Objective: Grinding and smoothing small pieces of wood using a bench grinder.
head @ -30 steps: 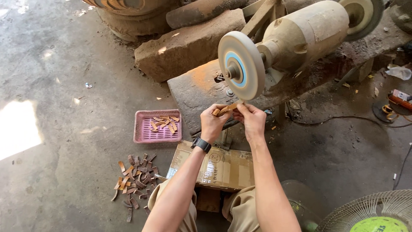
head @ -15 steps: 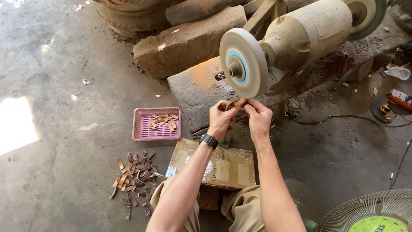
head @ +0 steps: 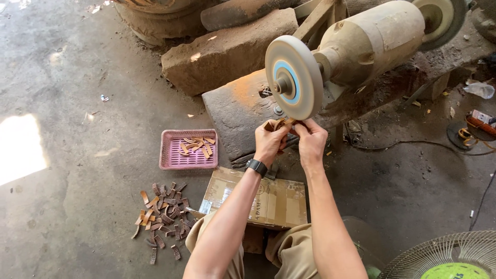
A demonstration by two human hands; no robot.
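Pressing a small brown curved piece (head: 275,124) against the lower rim of a round buffing wheel (head: 293,77), both hands pinch it from either side.

Left hand (head: 269,142), a black watch on its wrist, is clamped on the piece from the left; right hand (head: 311,140) closes its fingertips on the piece's right end, just under the wheel. The wheel sits on the shaft of a dusty motor (head: 373,43), which rests on a stone slab (head: 242,110). Below the forearms a flattened cardboard box (head: 276,202) lies over the person's knees. Left of it on the concrete floor, a pink slotted tray (head: 188,150) holds a few brown pieces, and a scattered pile of similar pieces (head: 164,215) lies nearer.
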